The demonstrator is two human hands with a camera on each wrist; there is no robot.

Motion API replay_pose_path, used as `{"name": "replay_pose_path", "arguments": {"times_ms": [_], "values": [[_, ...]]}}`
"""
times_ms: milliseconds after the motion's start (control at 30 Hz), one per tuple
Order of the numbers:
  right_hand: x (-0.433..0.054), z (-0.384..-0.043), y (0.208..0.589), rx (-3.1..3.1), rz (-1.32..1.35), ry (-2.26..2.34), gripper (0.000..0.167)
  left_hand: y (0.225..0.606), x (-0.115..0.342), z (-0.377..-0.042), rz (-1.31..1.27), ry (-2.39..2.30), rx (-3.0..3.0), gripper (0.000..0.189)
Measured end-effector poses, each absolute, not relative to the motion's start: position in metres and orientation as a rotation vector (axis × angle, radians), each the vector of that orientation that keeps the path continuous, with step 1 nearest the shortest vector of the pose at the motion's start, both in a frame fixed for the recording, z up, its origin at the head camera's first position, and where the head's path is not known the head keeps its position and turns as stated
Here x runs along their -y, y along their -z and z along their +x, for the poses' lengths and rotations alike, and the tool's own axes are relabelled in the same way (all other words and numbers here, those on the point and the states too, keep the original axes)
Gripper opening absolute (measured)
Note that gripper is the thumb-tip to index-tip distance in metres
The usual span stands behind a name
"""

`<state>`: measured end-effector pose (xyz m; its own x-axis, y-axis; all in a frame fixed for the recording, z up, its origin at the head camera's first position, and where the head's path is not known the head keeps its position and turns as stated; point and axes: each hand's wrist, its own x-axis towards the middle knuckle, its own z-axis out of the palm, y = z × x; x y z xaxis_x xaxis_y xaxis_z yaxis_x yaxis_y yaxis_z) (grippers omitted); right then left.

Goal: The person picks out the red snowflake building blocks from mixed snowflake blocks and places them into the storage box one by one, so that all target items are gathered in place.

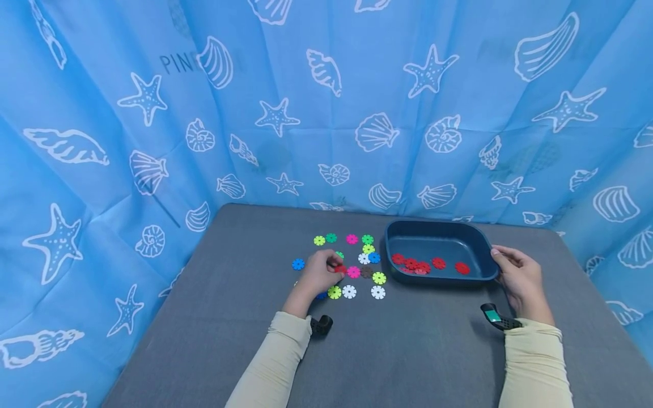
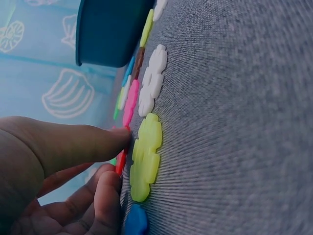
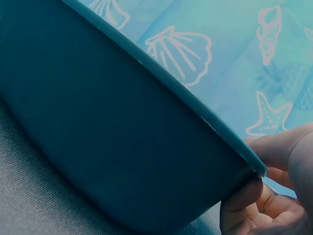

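Note:
My left hand (image 1: 318, 273) pinches a red flower-shaped plastic disc (image 1: 340, 269) between thumb and fingers, low over the grey table. In the left wrist view, the thumb tip and bent fingers meet at the red disc's edge (image 2: 121, 162). Right beside it lies a pink disc (image 1: 353, 272), and a yellow-green disc (image 2: 146, 159) is close to the fingers. At the right, my right hand (image 1: 522, 277) grips the end of a dark blue rectangular tub (image 3: 122, 122), thumb over the rim and fingers bent beneath it. Several red discs (image 1: 462, 268) lie inside the tub.
Several loose discs lie spread around my left hand, among them a blue one (image 1: 298, 264), a white one (image 1: 378, 292), a brown one (image 1: 367, 272) and a green one (image 1: 368, 239). Behind the table (image 1: 398, 351) hangs a blue curtain (image 1: 347, 102) with white shells and starfish.

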<state>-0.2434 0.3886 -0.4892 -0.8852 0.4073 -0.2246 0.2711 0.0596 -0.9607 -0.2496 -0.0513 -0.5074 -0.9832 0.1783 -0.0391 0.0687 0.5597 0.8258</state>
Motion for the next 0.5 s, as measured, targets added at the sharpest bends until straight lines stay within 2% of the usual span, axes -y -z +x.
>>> {"name": "replay_pose_path", "arguments": {"times_ms": [500], "values": [[-0.3868,-0.2431,0.4872,2.193,-0.731,-1.978,0.048,0.5069,0.0495,-0.2496,0.156,-1.364,-2.67,0.031]]}}
